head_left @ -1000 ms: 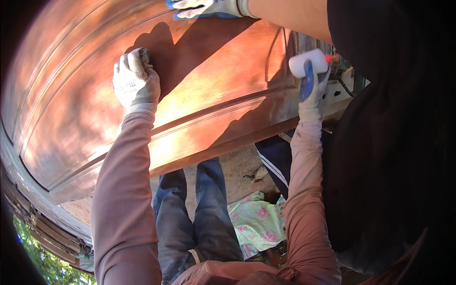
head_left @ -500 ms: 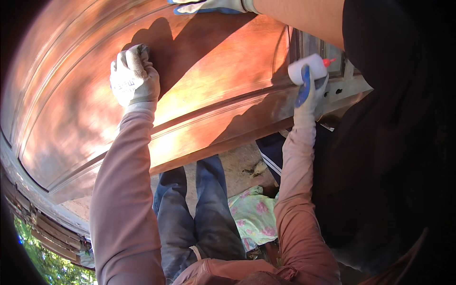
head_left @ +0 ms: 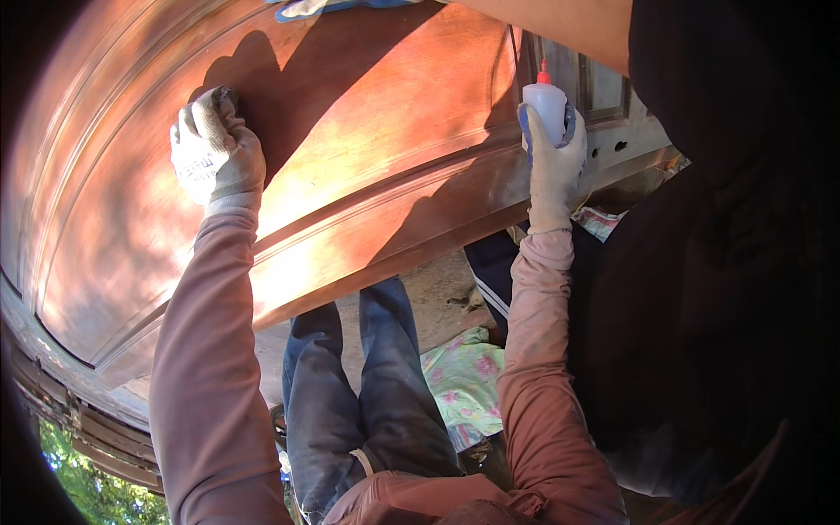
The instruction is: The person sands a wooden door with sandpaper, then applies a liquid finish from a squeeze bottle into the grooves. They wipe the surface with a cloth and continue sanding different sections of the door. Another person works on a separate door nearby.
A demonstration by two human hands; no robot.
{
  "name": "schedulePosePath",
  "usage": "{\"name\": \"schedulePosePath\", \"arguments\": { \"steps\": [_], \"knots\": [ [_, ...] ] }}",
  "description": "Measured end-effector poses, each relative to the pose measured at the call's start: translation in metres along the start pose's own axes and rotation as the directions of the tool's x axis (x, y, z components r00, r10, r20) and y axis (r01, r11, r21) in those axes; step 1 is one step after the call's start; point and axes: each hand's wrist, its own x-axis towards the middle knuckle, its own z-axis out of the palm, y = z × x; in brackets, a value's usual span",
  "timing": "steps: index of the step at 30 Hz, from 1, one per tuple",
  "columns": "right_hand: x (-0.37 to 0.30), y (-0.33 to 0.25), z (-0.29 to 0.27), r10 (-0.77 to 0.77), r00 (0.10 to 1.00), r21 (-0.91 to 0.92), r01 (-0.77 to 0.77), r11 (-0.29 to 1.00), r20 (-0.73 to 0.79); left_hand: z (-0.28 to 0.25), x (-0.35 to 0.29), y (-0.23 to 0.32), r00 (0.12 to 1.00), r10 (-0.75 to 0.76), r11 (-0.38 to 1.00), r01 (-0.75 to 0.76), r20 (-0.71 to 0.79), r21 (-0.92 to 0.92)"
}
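Observation:
A reddish-brown wooden door with carved mouldings lies in front of me. My left hand, in a whitish work glove, is closed against its panel at the left. Whatever is under those curled fingers is hidden; only a dark patch shows at the fingertips. My gloved right hand grips a white squeeze bottle above the door's right part. The bottle's red nozzle points toward the far side.
Another person's blue-and-white gloved hand rests on the door's far part, their bare forearm crossing the top right. Their dark clothing fills the right side. A green floral cloth lies on the ground beside my legs.
My right hand has turned the squeeze bottle from sideways, nozzle to the right, to nozzle pointing away from me. My left hand appears slightly farther left. The other person's glove has shifted left too.

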Motion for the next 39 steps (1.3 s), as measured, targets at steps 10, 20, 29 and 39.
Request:
{"name": "schedulePosePath", "arguments": {
  "steps": [10,20,29,39],
  "knots": [
    [0.012,-0.001,-0.007,0.07,0.994,-0.007,-0.069,0.998,0.081,0.002,0.0,-0.001,1.0,-0.006,1.0,0.006,0.0,-0.022],
    [0.007,-0.017,-0.016,0.147,0.985,-0.048,-0.143,0.988,0.089,0.0,-0.001,0.002,1.0,-0.013,1.0,0.013,0.01,0.012],
    [0.019,-0.014,-0.014,0.054,0.994,-0.078,-0.047,0.996,0.094,0.0,0.001,0.002,0.999,0.036,0.999,-0.037,-0.04,-0.009],
    [0.037,-0.021,-0.009,-0.003,0.996,-0.074,0.01,0.997,0.093,-0.001,0.0,0.002,1.0,0.014,0.999,-0.014,-0.014,-0.034]
  ]
}}
